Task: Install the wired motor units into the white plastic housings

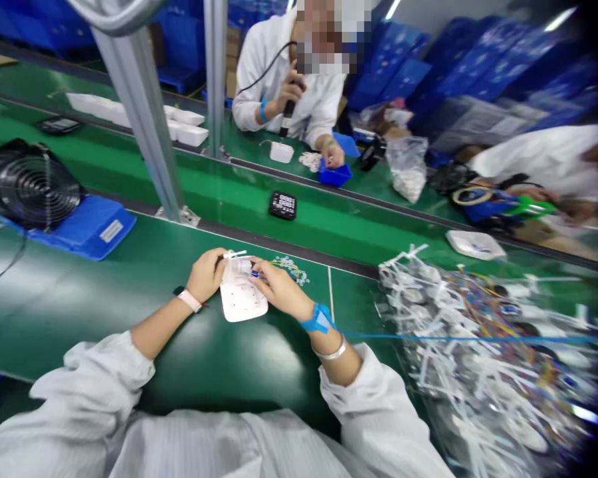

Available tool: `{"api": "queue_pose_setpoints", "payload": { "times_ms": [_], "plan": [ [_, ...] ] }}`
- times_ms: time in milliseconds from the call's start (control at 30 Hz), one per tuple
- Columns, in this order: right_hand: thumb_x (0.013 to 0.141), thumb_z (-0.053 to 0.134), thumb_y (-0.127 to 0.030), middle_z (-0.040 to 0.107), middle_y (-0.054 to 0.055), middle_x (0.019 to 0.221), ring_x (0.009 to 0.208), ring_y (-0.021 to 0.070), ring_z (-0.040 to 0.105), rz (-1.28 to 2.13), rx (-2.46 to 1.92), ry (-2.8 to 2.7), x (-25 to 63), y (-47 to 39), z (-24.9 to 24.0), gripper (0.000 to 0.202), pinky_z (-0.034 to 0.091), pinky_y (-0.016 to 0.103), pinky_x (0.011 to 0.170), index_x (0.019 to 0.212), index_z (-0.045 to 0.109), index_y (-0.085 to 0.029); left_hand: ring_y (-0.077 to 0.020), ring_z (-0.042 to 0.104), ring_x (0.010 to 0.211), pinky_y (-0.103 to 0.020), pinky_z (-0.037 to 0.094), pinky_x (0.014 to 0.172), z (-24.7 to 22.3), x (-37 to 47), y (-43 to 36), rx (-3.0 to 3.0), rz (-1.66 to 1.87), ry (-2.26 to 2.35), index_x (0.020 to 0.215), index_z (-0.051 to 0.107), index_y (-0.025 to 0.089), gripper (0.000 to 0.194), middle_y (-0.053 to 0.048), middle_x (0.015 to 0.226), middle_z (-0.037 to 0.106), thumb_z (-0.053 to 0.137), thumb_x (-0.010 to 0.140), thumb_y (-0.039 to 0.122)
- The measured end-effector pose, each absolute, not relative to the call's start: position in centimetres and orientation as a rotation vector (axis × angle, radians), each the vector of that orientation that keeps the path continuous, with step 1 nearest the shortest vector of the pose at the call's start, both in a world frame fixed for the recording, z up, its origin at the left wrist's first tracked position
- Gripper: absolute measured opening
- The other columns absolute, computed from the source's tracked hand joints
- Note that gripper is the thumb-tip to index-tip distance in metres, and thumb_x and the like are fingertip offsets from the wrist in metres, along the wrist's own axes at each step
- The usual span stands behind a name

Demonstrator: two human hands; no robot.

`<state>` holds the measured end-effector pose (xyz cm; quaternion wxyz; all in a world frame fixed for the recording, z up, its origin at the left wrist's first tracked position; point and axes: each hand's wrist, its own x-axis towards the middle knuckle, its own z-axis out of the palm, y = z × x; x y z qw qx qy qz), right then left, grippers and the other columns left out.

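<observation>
A white plastic housing [244, 302] with small dark holes lies over the green bench in front of me. My left hand [207, 277] is closed on its upper left edge, where a white strip sticks up. At the upper right, my right hand [282, 287] is closed, with a small blue part [254, 273] at its fingertips. I cannot make out exactly what that part is. Thin yellow wire [275, 263] runs out behind the right fingers, beside several tiny clear pieces [299, 273].
On the right lies a large pile of wired white assemblies [458, 358]. A black fan [37, 186] with a blue base stands left, near a metal post [144, 119]. A black digital display [282, 205] sits ahead. Two co-workers in white work across the line; one holds a dark tool [288, 113].
</observation>
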<state>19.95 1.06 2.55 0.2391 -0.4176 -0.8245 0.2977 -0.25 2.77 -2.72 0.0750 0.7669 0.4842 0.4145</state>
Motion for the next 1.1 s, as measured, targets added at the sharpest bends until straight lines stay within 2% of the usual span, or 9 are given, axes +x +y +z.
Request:
{"api": "queue_pose_setpoints", "payload": {
  "times_ms": [133,333,467,600,700,767,900,1100],
  "plan": [
    [0.087,0.046,-0.022,0.052,0.014,0.125,0.090,0.0199,0.060,0.738,-1.158,-2.342,20.0,0.7,2.6,0.010,0.046,0.033,0.077,0.096,0.047,-0.017,-0.0203,0.059,0.087,-0.035,0.046,0.079,-2.6,0.1,3.2,2.345,1.193,1.425,0.098,0.053,0.016,0.022,-0.009,0.094,0.065,0.035,0.090,0.024],
    [0.087,0.045,-0.021,0.050,0.014,0.125,0.101,0.0220,0.057,0.634,-1.163,-2.432,20.5,1.0,2.5,0.011,0.046,0.036,0.082,0.097,0.048,-0.017,-0.0207,0.058,0.088,-0.036,0.044,0.081,-2.5,1.2,5.1,2.423,1.140,1.234,0.095,0.054,0.015,0.022,-0.009,0.092,0.065,0.036,0.090,0.025],
    [0.087,0.046,-0.019,0.051,0.014,0.123,0.101,0.0227,0.056,0.551,-1.225,-2.528,20.7,2.0,1.8,0.013,0.046,0.038,0.083,0.098,0.051,-0.016,-0.0217,0.056,0.093,-0.036,0.044,0.081,-2.0,1.4,5.5,2.433,1.128,1.174,0.096,0.055,0.016,0.022,-0.009,0.096,0.065,0.037,0.090,0.027],
    [0.085,0.051,-0.021,0.058,0.012,0.109,0.100,0.0238,0.053,0.283,-1.237,-2.489,21.7,2.3,1.6,0.014,0.045,0.038,0.083,0.095,0.059,-0.016,-0.0221,0.053,0.099,-0.037,0.042,0.084,-1.3,1.0,4.4,2.413,1.151,1.123,0.098,0.055,0.016,0.021,-0.010,0.103,0.063,0.039,0.091,0.028],
    [0.083,0.056,-0.026,0.062,0.009,0.089,0.084,0.0238,0.052,0.123,-1.258,-2.526,22.5,2.4,1.7,0.014,0.044,0.039,0.075,0.088,0.065,-0.017,-0.0221,0.052,0.099,-0.038,0.042,0.086,-1.2,0.9,3.6,2.388,1.123,1.088,0.098,0.054,0.016,0.020,-0.010,0.104,0.062,0.039,0.091,0.027],
    [0.084,0.056,-0.026,0.063,0.009,0.084,0.079,0.0230,0.051,0.131,-1.245,-2.591,22.8,2.5,1.7,0.015,0.043,0.038,0.073,0.089,0.066,-0.017,-0.0220,0.052,0.099,-0.038,0.042,0.087,-1.2,0.9,3.4,2.387,1.094,1.059,0.099,0.054,0.016,0.019,-0.009,0.104,0.062,0.040,0.091,0.026],
    [0.085,0.054,-0.026,0.063,0.010,0.088,0.082,0.0227,0.053,0.210,-1.179,-2.665,22.8,2.8,1.5,0.020,0.044,0.038,0.075,0.097,0.067,-0.017,-0.0220,0.052,0.100,-0.038,0.042,0.087,-1.5,0.7,3.6,2.370,1.061,1.044,0.101,0.054,0.017,0.019,-0.009,0.103,0.063,0.041,0.090,0.026],
    [0.085,0.053,-0.022,0.062,0.009,0.089,0.086,0.0218,0.057,0.249,-1.147,-2.688,21.9,3.4,1.0,0.019,0.047,0.035,0.075,0.096,0.068,-0.018,-0.0212,0.053,0.103,-0.038,0.041,0.089,-1.8,0.5,3.9,2.322,1.054,1.053,0.101,0.055,0.018,0.019,-0.008,0.105,0.064,0.041,0.090,0.025]
  ]
}}
